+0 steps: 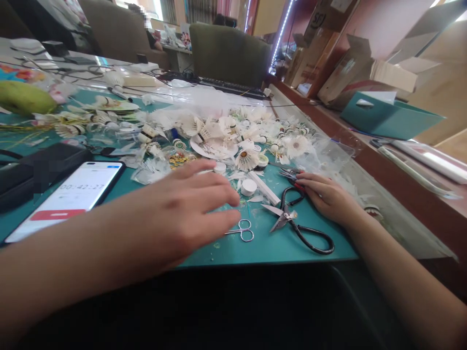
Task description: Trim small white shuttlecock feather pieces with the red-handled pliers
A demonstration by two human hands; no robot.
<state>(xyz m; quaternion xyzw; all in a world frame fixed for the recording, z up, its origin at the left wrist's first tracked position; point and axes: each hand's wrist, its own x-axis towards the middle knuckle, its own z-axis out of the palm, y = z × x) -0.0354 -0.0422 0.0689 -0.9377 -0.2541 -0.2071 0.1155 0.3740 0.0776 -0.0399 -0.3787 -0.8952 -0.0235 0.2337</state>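
Observation:
My left hand (193, 209) hovers over the front of the green mat, fingers apart and holding nothing. Just beyond its fingertips lie small silver scissors (245, 230), partly hidden by the hand. On the right, my right hand (326, 197) has its fingers closed around the red handles of small pliers (292, 175), whose metal jaws point left. Large black-handled scissors (288, 216) rest with blades spread in front of that hand. Between the hands are a small white round container (249, 187) and a white bar (264, 188). A feathered shuttlecock (246, 159) stands behind them.
Many shuttlecocks and loose feathers cover the back, around a white plate (213, 148). A phone (69, 199) showing a timer lies left, beside a black case (44, 170) and a green fruit (25, 97). A teal box (390, 116) stands on the right ledge.

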